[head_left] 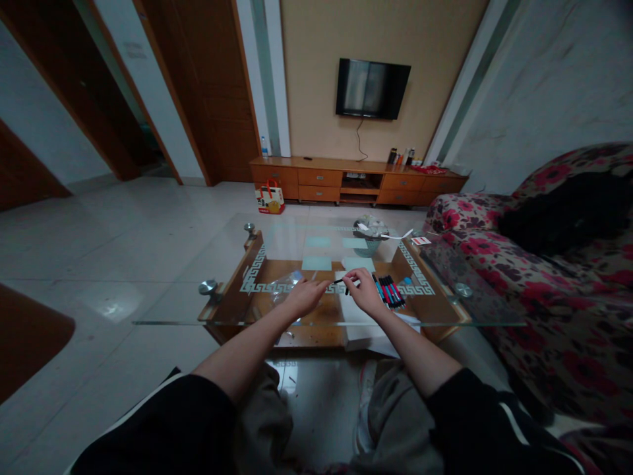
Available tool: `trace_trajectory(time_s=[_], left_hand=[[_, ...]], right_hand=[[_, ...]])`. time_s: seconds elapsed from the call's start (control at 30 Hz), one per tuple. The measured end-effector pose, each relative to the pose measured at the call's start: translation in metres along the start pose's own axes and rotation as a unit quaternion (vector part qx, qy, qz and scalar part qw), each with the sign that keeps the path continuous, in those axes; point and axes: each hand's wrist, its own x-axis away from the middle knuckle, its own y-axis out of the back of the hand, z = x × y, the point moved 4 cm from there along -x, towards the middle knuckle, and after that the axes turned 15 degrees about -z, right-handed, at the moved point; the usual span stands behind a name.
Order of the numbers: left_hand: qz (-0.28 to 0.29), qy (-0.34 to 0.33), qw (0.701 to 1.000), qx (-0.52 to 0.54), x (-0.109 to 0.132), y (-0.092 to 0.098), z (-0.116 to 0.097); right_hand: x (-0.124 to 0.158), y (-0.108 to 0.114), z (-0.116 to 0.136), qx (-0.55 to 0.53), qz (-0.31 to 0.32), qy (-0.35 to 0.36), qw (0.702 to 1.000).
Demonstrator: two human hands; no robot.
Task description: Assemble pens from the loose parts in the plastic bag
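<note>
My left hand (305, 295) and my right hand (364, 290) meet over the glass coffee table (198, 310). Both pinch a thin dark pen (340, 282) that lies level between them, the left at one end and the right at the other. Under the right hand lies a white sheet of paper (352, 310). Just right of that hand several red, blue and black pens (390, 290) lie side by side. A crumpled clear plastic bag (284, 288) rests left of my left hand.
A small basket (368, 237) with white items stands at the table's far side, a small card (421, 241) to its right. A floral sofa (544, 264) runs along the right. A TV cabinet (356, 179) and a bag (270, 197) stand at the far wall.
</note>
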Motion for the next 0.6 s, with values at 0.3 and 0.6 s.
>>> trace_trajectory(time_s=[0.3, 0.6], left_hand=[[-0.002, 0.015, 1.0, -0.016, -0.001, 0.003, -0.001], [-0.004, 0.02, 0.999, -0.026, -0.001, 0.005, 0.001]], right_hand=[[-0.004, 0.002, -0.018, -0.013, -0.057, -0.077, 0.995], [-0.007, 0.011, -0.04, -0.034, -0.097, -0.16, 0.982]])
